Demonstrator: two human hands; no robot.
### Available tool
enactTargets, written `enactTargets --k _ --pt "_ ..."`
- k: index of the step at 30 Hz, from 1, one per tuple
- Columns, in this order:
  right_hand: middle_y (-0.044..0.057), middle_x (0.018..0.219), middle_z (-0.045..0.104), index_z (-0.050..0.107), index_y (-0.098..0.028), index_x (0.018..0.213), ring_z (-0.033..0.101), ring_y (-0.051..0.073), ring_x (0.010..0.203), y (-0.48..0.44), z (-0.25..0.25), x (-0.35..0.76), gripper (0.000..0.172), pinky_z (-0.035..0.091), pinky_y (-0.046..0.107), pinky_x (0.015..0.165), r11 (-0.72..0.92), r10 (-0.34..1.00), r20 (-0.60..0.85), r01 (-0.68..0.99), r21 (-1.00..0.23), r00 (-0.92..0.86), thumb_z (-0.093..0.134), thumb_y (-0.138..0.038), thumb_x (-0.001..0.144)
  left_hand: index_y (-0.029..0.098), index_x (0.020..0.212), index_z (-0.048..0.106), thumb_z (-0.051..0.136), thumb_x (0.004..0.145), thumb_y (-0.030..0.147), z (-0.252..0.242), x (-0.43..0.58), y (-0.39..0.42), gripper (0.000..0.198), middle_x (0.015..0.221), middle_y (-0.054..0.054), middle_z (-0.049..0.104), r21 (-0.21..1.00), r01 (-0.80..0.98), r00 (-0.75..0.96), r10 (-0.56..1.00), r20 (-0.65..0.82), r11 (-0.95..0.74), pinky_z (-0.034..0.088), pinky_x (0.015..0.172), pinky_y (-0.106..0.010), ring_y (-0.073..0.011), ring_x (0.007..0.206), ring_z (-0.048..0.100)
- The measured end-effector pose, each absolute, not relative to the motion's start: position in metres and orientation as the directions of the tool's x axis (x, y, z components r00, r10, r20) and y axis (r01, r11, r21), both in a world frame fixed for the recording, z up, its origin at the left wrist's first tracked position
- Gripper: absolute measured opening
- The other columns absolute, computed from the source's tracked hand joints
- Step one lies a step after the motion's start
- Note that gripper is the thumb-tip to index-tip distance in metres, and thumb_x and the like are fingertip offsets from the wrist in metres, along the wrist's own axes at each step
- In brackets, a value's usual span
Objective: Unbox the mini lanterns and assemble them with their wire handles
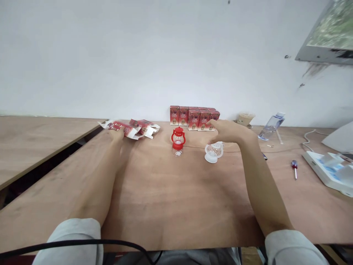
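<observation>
My left hand (117, 134) reaches far across the wooden table (171, 198) and rests on a pile of flattened red and white cartons (131, 128); its fingers are hidden. My right hand (227, 132) hovers, fingers curled, just above a clear plastic lantern part (213, 151) lying on its side, and close to a row of red boxes (193, 117) by the wall. A small red lantern (178, 140) stands upright between my two hands, touched by neither.
At the back right are a paper cup (245, 118) and a tilted water bottle (271, 126). A red-handled screwdriver (294, 168) lies right of my forearm, with a white tray (328, 173) and a white cable (310, 137) beyond. A second table (33, 143) adjoins on the left.
</observation>
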State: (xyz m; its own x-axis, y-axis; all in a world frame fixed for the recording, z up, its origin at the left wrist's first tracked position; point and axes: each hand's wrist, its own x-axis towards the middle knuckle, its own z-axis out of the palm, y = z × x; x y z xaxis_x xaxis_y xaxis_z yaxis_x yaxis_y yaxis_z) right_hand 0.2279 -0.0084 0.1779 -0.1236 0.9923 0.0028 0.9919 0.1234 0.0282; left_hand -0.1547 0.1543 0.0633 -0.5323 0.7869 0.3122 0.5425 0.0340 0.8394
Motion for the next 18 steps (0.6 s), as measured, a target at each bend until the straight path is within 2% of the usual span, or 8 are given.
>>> enactTargets --k 2,4,6,8,10,13,16,18 --pt "0.015 0.125 0.057 0.042 -0.02 0.13 0.057 0.031 0.109 -0.002 0.176 0.232 0.071 0.047 0.036 0.081 0.072 0.997 -0.026 0.994 0.078 -0.07 0.072 -0.039 0.069 0.003 0.121 0.042 0.054 0.087 0.026 0.048 -0.153 0.155 0.042 0.123 -0.022 0.051 0.837 0.506 -0.651 0.729 0.211 0.21 0.043 0.094 -0.048 -0.0294 0.115 0.051" --pt "0.015 0.127 0.056 0.04 -0.02 0.133 0.056 0.031 0.112 0.004 0.174 0.236 0.075 0.047 0.036 0.082 0.057 0.996 -0.079 0.994 0.095 -0.049 0.074 -0.036 0.067 -0.002 0.123 0.04 0.059 0.083 0.028 0.041 -0.149 0.159 0.054 0.131 -0.029 0.042 0.823 0.478 -0.716 0.678 0.164 0.306 0.037 0.099 -0.052 -0.037 0.126 0.041" --pt "0.014 0.128 0.056 0.041 -0.019 0.134 0.055 0.031 0.114 0.011 0.171 0.237 0.077 0.047 0.036 0.084 0.05 0.99 -0.139 0.994 0.098 -0.037 0.075 -0.032 0.066 -0.006 0.126 0.036 0.06 0.081 0.033 0.039 -0.145 0.163 0.064 0.135 -0.034 0.036 0.805 0.478 -0.754 0.634 0.172 0.351 0.03 0.103 -0.056 -0.0419 0.132 0.031" --pt "0.014 0.13 0.055 0.043 -0.019 0.133 0.055 0.031 0.116 0.016 0.168 0.237 0.075 0.048 0.036 0.084 0.036 0.984 -0.175 0.995 0.089 -0.02 0.075 -0.03 0.066 -0.005 0.132 0.032 0.054 0.083 0.041 0.038 -0.14 0.165 0.071 0.138 -0.035 0.032 0.754 0.569 -0.718 0.646 0.259 0.33 0.024 0.104 -0.059 -0.0433 0.133 0.027" --pt "0.014 0.132 0.054 0.046 -0.02 0.132 0.058 0.03 0.112 0.019 0.165 0.236 0.072 0.049 0.034 0.08 0.014 0.98 -0.199 0.998 0.058 -0.002 0.075 -0.028 0.066 0.0 0.137 0.031 0.048 0.084 0.049 0.037 -0.136 0.164 0.074 0.143 -0.03 0.03 0.665 0.708 -0.593 0.714 0.373 0.24 0.021 0.106 -0.059 -0.042 0.135 0.025" --pt "0.013 0.127 0.058 0.048 -0.021 0.131 0.067 0.025 0.091 0.025 0.162 0.236 0.068 0.051 0.03 0.069 -0.022 0.964 -0.264 1.0 0.011 0.024 0.074 -0.025 0.068 0.019 0.141 0.035 0.043 0.085 0.052 0.033 -0.126 0.161 0.065 0.151 -0.013 0.028 0.405 0.913 -0.181 0.845 0.503 -0.046 0.016 0.111 -0.054 -0.0341 0.139 0.021" --pt "0.011 0.121 0.062 0.048 -0.023 0.13 0.069 0.02 0.072 0.032 0.157 0.24 0.066 0.051 0.028 0.06 -0.044 0.94 -0.339 0.999 -0.022 0.034 0.072 -0.021 0.069 0.029 0.142 0.035 0.036 0.088 0.052 0.026 -0.114 0.162 0.058 0.153 -0.003 0.025 0.086 0.949 0.245 0.883 0.4 -0.303 0.005 0.112 -0.057 -0.0289 0.142 0.017" --pt "0.01 0.119 0.062 0.052 -0.021 0.125 0.068 0.018 0.067 0.037 0.153 0.243 0.059 0.05 0.027 0.058 -0.035 0.932 -0.362 0.999 -0.041 0.018 0.07 -0.017 0.069 0.03 0.143 0.032 0.036 0.088 0.052 0.021 -0.106 0.167 0.059 0.153 -0.002 0.025 0.013 0.943 0.315 0.904 0.29 -0.333 0.001 0.111 -0.059 -0.0292 0.142 0.017"
